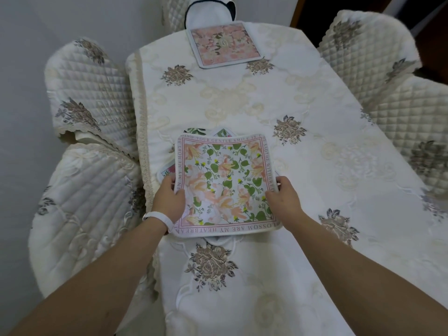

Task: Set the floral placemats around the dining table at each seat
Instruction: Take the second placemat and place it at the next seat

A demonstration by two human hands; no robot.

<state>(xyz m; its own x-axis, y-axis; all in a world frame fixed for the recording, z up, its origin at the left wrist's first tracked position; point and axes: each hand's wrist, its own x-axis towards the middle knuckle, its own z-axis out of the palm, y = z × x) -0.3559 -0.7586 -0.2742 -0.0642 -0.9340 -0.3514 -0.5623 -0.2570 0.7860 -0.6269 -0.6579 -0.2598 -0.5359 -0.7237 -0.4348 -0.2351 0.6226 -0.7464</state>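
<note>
A square floral placemat [225, 183] with pink flowers, green leaves and a lettered border is held just above the table near its left side. My left hand [168, 198] grips its left edge and my right hand [283, 196] grips its right edge, thumbs on top. Corners of other placemats [196, 131] peek out from beneath it, so it sits over a small stack. A pink floral placemat [224, 46] lies flat at the far end of the table.
The table wears a white embroidered cloth [315, 166]. Quilted covered chairs stand at the left [89, 98], near left [80, 214], right [400, 93] and far end [211, 8]. A wall lies to the left.
</note>
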